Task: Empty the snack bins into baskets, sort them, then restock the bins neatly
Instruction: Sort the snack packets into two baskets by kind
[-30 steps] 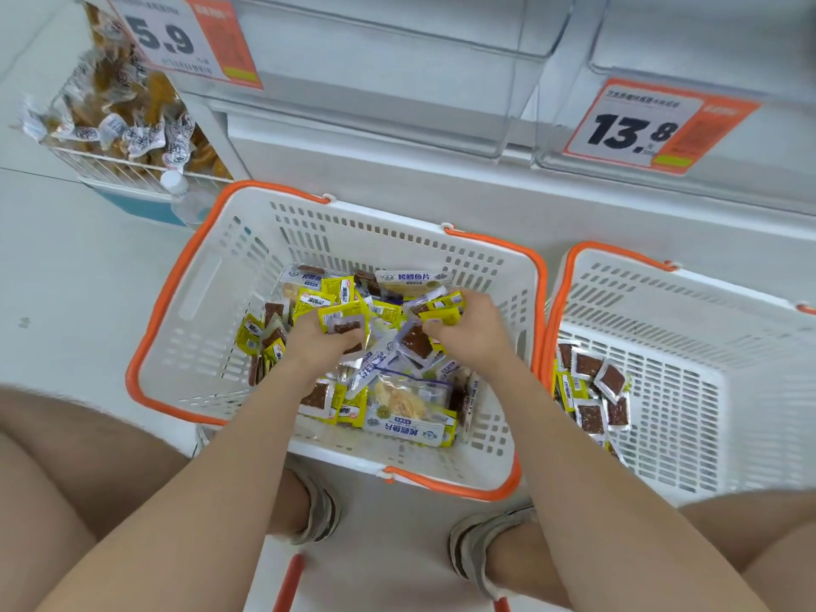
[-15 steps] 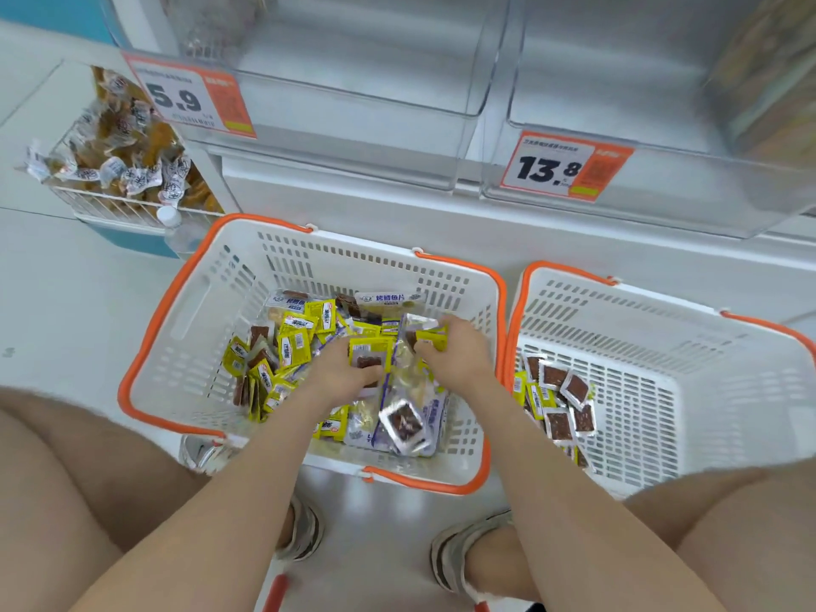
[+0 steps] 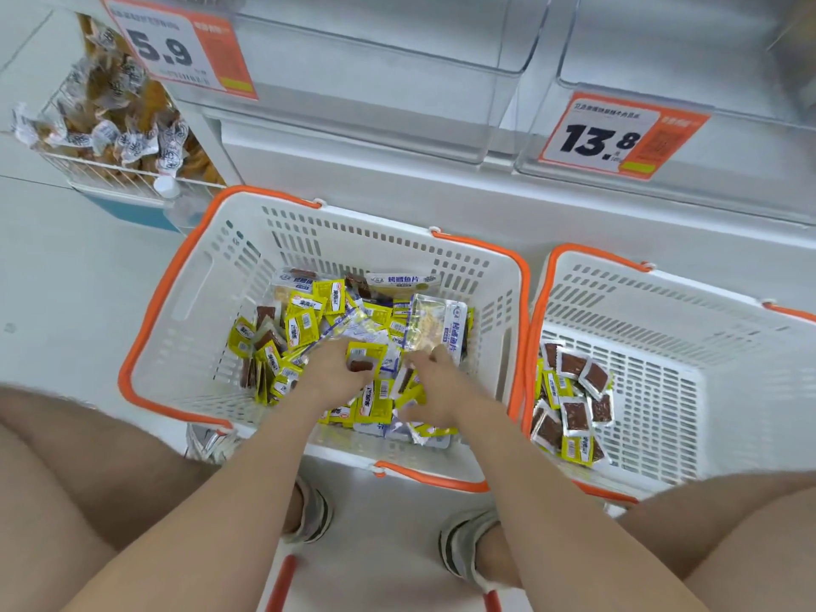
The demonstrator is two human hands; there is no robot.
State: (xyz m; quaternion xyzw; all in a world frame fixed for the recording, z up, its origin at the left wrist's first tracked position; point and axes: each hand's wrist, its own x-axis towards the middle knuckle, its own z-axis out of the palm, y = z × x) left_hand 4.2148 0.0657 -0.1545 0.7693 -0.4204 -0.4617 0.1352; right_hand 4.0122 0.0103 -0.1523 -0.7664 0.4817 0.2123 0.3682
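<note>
A white basket with orange rim holds a mixed heap of small yellow snack packets and larger blue-and-white fish-slice packs. Both my hands are down in this heap. My left hand pinches a small yellow packet with a brown piece showing. My right hand lies among the packets with curled fingers; what it holds is hidden. A second white basket on the right holds several brown-and-yellow packets in its left corner.
Two clear, seemingly unfilled shelf bins with price tags 5.9 and 13.8 hang above the baskets. A wire basket of wrapped snacks stands at the far left. My knees and sandalled feet flank the near floor.
Both hands have shifted a little nearer in the heap and packets were stirred; a large fish-slice pack now stands up at the right of the heap. The camera view tilted.
</note>
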